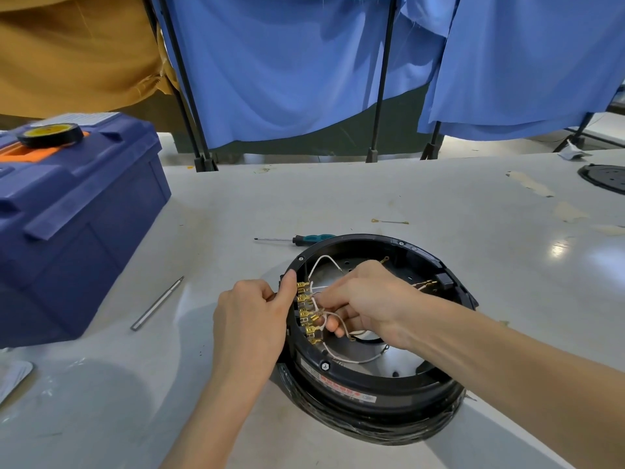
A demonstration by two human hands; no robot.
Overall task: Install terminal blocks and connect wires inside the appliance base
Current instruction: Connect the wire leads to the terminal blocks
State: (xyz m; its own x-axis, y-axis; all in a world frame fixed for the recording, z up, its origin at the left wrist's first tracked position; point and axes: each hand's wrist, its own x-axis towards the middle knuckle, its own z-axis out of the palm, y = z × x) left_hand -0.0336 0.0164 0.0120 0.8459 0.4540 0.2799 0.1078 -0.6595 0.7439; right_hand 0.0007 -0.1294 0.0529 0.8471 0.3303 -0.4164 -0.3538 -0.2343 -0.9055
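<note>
A round black appliance base lies open side up on the grey table. A row of brass terminals stands along its inner left wall. My left hand grips the base's left rim, thumb over the edge near the terminals. My right hand reaches inside and pinches a thin white wire right beside the terminals. More white wires loop across the metal floor of the base. Another pair of brass connectors sits at the right inner wall.
A screwdriver with a teal and black handle lies just behind the base. A thin metal rod lies to the left. A blue toolbox with a tape roll on top stands at the left. A loose short wire and a black disc lie farther back.
</note>
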